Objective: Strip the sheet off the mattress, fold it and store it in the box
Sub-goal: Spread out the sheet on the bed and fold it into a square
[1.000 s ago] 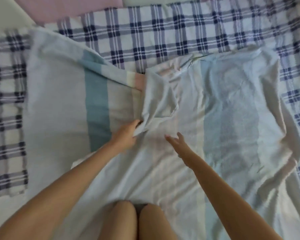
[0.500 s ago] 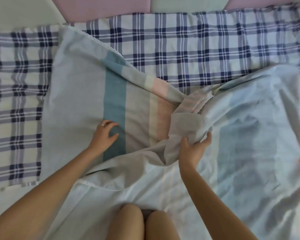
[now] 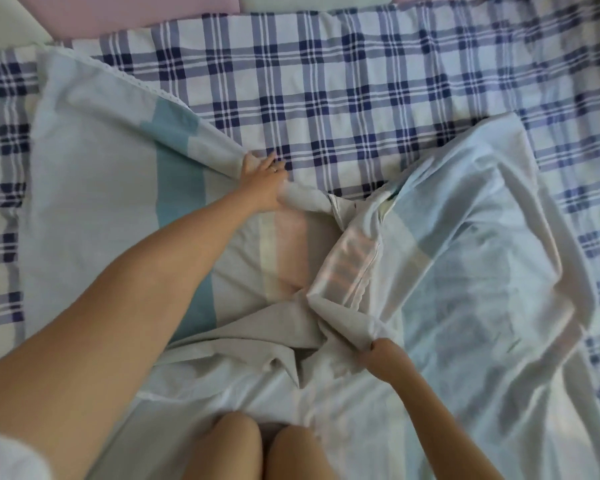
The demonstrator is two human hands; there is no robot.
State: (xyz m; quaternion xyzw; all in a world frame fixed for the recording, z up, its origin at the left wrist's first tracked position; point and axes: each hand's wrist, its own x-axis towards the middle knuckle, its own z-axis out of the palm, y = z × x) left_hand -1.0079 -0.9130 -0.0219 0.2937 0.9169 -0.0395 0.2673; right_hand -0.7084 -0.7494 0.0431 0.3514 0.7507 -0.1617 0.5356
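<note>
L hand (image 3: 262, 183) farther up now; striped sheet (image 3: 94, 188) rumpled mid.

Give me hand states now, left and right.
Left hand: gripping the sheet at its far edge.
Right hand: pinching a near fold of the sheet.

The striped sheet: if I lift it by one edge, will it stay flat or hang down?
Probably it hangs limp: the sheet bunches into soft folds where the left hand and right hand grip it. It looks thin, so likely light; stripes show faintly through its right part.
</note>
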